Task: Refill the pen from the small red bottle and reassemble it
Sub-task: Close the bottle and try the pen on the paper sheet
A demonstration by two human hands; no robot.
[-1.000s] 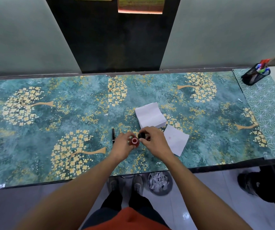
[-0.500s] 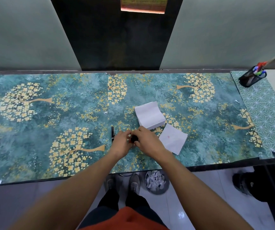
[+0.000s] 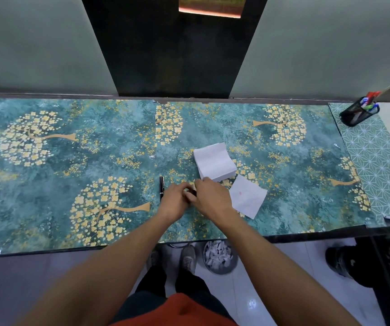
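Note:
My left hand [image 3: 174, 201] and my right hand [image 3: 210, 196] meet low over the green flowered table [image 3: 95, 161], near its front edge. Both are closed around the small red bottle, which their fingers hide. Only a dark bit of its black cap [image 3: 190, 196] shows between them, under my right fingertips. A black pen part [image 3: 161, 187] lies on the table just left of my left hand, pointing away from me, and neither hand touches it.
A stack of white paper [image 3: 214, 164] lies just beyond my right hand. A single sheet with a red spot [image 3: 248, 196] lies to its right. A black pen holder [image 3: 358, 112] stands at the far right. A waste bin [image 3: 219, 256] sits under the table.
One second ago the bottle's red mouth was open and my right hand held the black cap beside it. The cap has since gone onto the bottle, and both hands have closed over it.

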